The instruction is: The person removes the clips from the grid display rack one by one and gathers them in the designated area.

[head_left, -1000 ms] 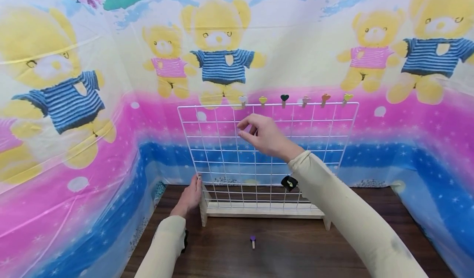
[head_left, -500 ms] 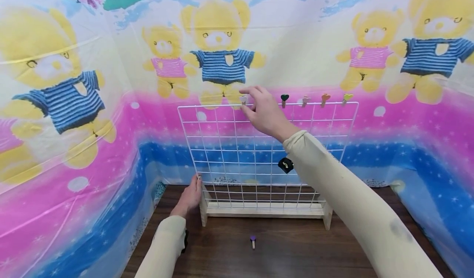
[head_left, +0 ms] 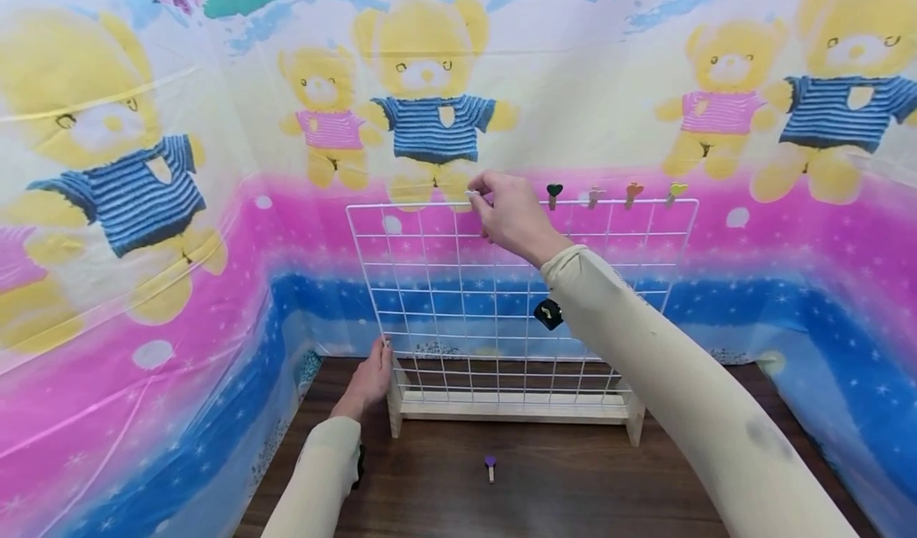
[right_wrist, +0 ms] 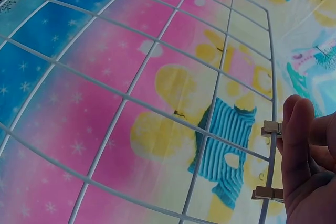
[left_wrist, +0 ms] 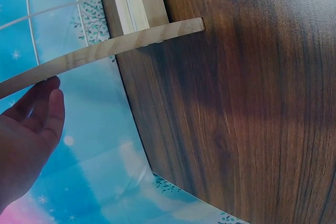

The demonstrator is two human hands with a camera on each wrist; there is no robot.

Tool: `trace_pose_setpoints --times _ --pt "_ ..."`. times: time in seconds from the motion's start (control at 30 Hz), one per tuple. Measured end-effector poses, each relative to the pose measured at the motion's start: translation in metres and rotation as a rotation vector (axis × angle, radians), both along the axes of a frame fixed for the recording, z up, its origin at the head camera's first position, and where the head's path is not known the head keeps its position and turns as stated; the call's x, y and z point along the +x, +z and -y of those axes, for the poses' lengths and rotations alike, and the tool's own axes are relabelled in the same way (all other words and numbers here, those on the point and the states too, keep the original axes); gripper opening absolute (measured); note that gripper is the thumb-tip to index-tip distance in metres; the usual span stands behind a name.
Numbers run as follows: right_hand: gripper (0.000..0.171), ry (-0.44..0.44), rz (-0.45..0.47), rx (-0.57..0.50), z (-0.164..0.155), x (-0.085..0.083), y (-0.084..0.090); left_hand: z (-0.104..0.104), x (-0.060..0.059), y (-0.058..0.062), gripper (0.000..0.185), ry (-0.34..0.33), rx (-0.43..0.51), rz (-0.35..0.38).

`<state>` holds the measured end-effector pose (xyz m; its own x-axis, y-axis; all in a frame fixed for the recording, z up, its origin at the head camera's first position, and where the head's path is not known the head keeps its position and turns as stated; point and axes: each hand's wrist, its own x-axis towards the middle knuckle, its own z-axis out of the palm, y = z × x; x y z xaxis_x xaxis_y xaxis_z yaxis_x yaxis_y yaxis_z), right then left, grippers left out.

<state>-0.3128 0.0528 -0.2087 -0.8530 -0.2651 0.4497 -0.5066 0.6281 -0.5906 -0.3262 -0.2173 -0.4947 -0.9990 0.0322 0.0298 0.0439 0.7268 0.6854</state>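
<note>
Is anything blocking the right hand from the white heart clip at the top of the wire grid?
Nothing visible does. The right hand is already at the top wire of the white wire grid panel, its fingers closed on the small white heart-topped wooden clip. The neighbouring dark green heart clip sits clear to the side.

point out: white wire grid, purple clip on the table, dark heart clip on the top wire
white wire grid [head_left: 430, 299]: head view, on a wire crossing in its left half.
purple clip [head_left: 490, 465]: head view, on its purple heart end, lying on the table.
dark heart clip [head_left: 554, 192]: head view, on the heart above the top wire.
</note>
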Motion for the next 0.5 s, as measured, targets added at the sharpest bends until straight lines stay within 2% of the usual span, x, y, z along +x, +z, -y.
trace_pose_setpoints --times 0.37,0.5 --pt "0.021 0.000 -0.169 -0.022 -0.002 0.008 0.002 -0.001 -0.003 -0.001 0.047 -0.009 -0.031 -0.024" --pt "0.019 0.060 -0.121 -0.039 -0.005 0.021 -0.001 0.001 -0.003 -0.002 0.047 -0.001 -0.039 -0.034"
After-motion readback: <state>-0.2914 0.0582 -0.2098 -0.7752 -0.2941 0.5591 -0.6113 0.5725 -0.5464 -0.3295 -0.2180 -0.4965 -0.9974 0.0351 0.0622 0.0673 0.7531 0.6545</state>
